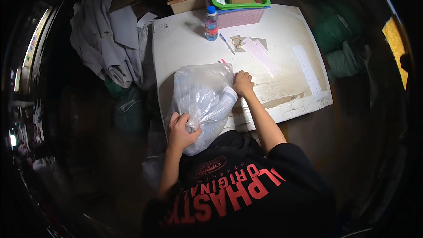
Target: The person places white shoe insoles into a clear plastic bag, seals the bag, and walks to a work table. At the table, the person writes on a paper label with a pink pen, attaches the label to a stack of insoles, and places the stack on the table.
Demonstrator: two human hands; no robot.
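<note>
The worn white surface (286, 31), scuffed along its near edge, stands in a dim room. Grey cloth (101, 31) hangs in folds to its left; dark green bundles (332, 28) lie in shadow to its right. The clear, crinkled plastic bag (205, 79) bulges at the surface's near left, overhanging the edge. The left hand (183, 132) grips its gathered neck; the right hand (243, 83) curls beside it, its grasp unclear. A blue-capped bottle (211, 24) wears a reddish label; red lettering crosses the black shirt (282, 207).
</note>
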